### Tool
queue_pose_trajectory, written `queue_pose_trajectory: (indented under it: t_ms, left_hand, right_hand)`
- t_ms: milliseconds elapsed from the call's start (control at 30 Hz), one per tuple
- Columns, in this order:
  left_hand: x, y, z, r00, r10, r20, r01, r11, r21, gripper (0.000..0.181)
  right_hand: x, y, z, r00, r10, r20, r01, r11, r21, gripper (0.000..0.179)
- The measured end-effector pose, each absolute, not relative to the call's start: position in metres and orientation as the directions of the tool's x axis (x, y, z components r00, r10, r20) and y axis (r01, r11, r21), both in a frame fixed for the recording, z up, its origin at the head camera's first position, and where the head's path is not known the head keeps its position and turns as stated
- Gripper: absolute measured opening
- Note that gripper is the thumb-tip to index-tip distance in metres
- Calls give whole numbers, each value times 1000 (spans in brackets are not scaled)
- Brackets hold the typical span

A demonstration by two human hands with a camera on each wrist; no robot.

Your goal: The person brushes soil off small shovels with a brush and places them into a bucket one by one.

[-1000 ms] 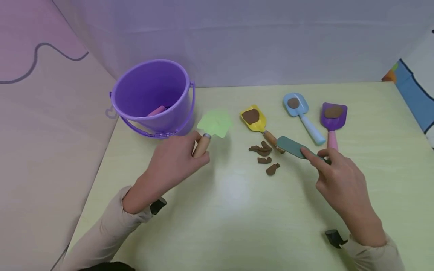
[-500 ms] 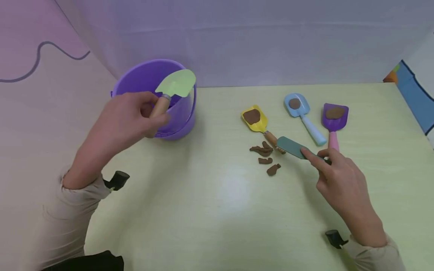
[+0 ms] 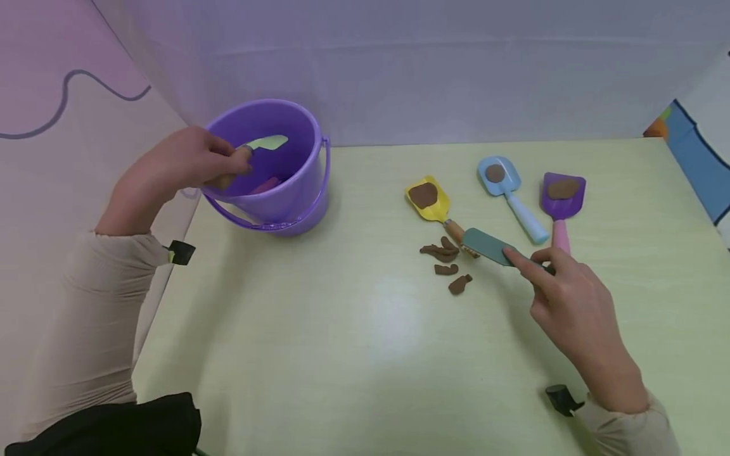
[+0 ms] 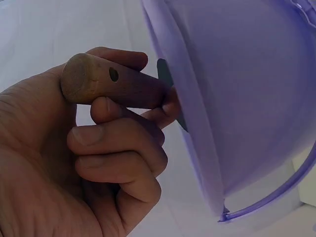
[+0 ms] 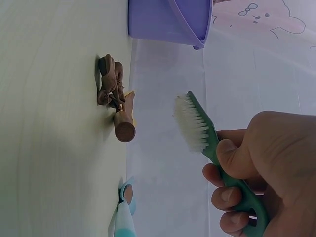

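My left hand (image 3: pixel 177 161) grips a small trowel by its wooden handle (image 4: pixel 123 84). The light green blade (image 3: pixel 269 142) points over the mouth of a purple bucket (image 3: pixel 299 196), where something pink lies inside. In my right hand (image 3: pixel 582 310) is a green brush (image 3: pixel 487 246), held above the table with its white bristles (image 5: pixel 191 123) facing down. Below its head lies the wooden handle of a yellow shovel (image 3: pixel 438 208). Brown clay-like strips (image 3: pixel 441 253) are scattered close by.
A light blue shovel (image 3: pixel 527 218) and a purple shovel (image 3: pixel 561 209) with a pink handle lie at the back right. Each of the three shovels on the table bears a brown lump. The bucket stands at the back left, handle folded forward. A pale curtain (image 3: pixel 410 88) hangs behind.
My left hand has carried the trowel leftward and back from above the middle of the table to the bucket, with the blade now tilted over its opening. The right hand and brush have stayed nearly still.
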State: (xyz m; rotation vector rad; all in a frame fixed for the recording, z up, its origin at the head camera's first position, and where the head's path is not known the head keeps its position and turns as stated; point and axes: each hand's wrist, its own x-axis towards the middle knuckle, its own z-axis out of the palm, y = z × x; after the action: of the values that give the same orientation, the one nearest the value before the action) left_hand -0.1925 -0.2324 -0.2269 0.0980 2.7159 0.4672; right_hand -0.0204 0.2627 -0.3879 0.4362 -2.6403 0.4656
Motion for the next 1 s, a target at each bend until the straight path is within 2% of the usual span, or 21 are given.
queue_pose_trajectory:
  t_ms: [333, 567, 800, 1000]
  left_hand:
    - [-225, -249, -245, -906, 107, -408, 18, 976, 216, 57]
    - [-236, -243, -261, -919, 156, -361, 124, 986, 110, 50]
    - [-245, -238, -265, -888, 157, -431, 125, 987, 100, 46]
    - [-243, -233, -265, -859, 122, -496, 95, 992, 80, 52]
  right_hand:
    - [-20, 259, -390, -862, -220, 456, -371, 888, -273, 66]
    - [-19, 259, -389, -868, -218, 445, -365, 889, -275, 65]
    - [-16, 259, -389, -875, -202, 439, -351, 890, -290, 64]
    - [-16, 258, -390, -878, -192, 438, -349, 884, -312, 62]
